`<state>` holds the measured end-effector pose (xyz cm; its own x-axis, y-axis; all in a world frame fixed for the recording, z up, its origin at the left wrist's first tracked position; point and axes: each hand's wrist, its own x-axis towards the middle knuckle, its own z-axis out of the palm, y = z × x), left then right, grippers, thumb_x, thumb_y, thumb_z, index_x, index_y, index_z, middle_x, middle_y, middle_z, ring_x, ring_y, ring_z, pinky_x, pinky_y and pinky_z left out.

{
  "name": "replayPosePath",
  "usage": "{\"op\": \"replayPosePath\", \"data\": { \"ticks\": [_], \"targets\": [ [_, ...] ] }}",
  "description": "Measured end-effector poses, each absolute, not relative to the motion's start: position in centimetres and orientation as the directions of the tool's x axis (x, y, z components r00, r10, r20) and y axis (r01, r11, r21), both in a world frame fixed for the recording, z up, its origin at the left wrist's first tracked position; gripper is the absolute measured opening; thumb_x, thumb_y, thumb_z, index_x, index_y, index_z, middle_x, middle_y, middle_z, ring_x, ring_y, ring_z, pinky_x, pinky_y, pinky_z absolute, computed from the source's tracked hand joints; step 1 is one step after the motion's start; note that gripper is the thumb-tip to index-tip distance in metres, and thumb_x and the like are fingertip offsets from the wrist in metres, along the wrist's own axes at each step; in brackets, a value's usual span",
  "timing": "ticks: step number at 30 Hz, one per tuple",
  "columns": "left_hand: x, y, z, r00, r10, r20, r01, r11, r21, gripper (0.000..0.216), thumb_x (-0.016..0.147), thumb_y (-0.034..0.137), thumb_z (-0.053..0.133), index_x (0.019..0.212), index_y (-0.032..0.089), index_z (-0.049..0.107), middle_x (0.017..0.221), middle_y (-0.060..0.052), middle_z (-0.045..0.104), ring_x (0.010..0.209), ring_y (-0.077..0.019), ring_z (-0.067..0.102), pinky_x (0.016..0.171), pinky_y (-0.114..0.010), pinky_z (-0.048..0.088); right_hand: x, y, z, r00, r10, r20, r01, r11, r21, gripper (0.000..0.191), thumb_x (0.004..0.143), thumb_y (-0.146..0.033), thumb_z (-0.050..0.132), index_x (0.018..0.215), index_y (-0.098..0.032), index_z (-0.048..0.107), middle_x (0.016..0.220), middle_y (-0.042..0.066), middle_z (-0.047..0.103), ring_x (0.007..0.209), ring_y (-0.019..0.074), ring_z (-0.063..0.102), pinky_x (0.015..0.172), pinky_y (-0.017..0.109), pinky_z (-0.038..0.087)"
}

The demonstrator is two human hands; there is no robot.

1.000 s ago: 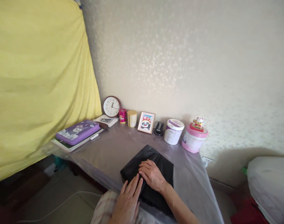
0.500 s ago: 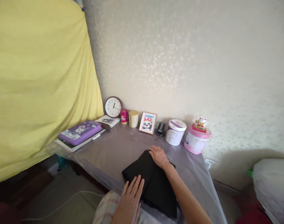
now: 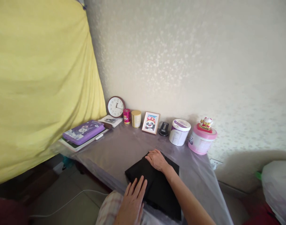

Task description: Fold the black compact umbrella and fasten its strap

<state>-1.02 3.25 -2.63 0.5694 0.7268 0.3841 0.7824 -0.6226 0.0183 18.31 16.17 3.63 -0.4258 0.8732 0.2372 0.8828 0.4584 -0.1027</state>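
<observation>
Covering part of the desk [image 3: 110, 150], the cloth [image 3: 154, 189] could skid or crease if pressed unevenly. The left hand [image 3: 133, 198] lies at its near-left edge, fingers slightly spread; the right hand [image 3: 158, 161] on its far part, fingers together, any pinch unclear.

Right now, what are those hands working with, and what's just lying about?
In use: black material, left hand, right hand.

Lying about: clock, purple case, pink canister, yellow-lidded container, panda picture, black device, white tub, pink-lidded tub, cat figurine.
</observation>
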Motion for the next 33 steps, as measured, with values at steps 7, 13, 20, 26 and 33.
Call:
{"op": "replayPosePath", "data": {
  "ticks": [7,13,20,26,33],
  "targets": [
    [-1.1,3.2,-3.1,0.573,0.698,0.429,0.782,-0.623,-0.03,0.078,0.074,0.01,0.043,0.147,0.017,0.015,0.149,-0.006,0.032,0.128,-0.0257,0.042,0.099,-0.038,0.04,15.5,13.8,3.8,-0.461,0.849,0.258,0.853,0.504,-0.135,0.031,0.097,-0.031,0.04,0.099,-0.018,0.068,0.109,0.007,0.069,0.117,0.0199,0.053,0.105,0.037,0.031],
    [-1.3,3.3,-4.1,0.58,0.664,0.472,0.765,-0.643,-0.035,0.071,0.077,0.015,0.044,0.145,0.016,0.023,0.139,-0.009,0.048,0.123,-0.0257,0.046,0.097,-0.039,0.042,13.4,10.7,5.5,-0.695,0.719,-0.006,0.649,0.624,-0.435,0.048,0.1,-0.04,0.029,0.09,-0.018,0.071,0.091,0.005,0.073,0.087,0.016,0.067,0.088,0.028,0.046],
    [-1.1,2.9,-2.5,0.543,0.754,0.371,0.789,-0.608,0.081,0.077,0.078,0.007,0.038,0.148,0.021,0.01,0.15,-0.006,0.031,0.129,-0.023,0.041,0.1,-0.038,0.04,20.0,8.0,7.8,-0.429,0.8,0.421,0.626,0.599,-0.5,0.03,0.097,-0.031,0.038,0.108,-0.02,0.064,0.111,0.006,0.066,0.105,0.0167,0.06,0.093,0.029,0.047],
    [-1.1,2.8,-2.4,0.534,0.772,0.344,0.784,-0.605,0.141,0.074,0.082,0.009,0.036,0.148,0.023,0.005,0.152,-0.004,0.026,0.132,-0.0215,0.036,0.102,-0.036,0.038,27.7,3.5,4.7,-0.264,0.856,0.445,0.839,0.431,-0.332,0.034,0.093,-0.017,0.035,0.115,-0.027,0.059,0.124,0.006,0.06,0.103,0.0184,0.063,0.085,0.032,0.054],
    [-1.1,2.7,-2.2,0.518,0.772,0.369,0.787,-0.599,0.147,0.073,0.083,0.009,0.035,0.148,0.023,0.005,0.151,-0.004,0.029,0.131,-0.0192,0.037,0.103,-0.034,0.036,27.7,0.4,2.5,-0.364,0.857,0.364,0.839,0.472,-0.272,0.053,0.083,-0.004,0.031,0.129,-0.024,0.049,0.142,0.009,0.042,0.115,0.0171,0.057,0.09,0.03,0.053]
  ]
}}
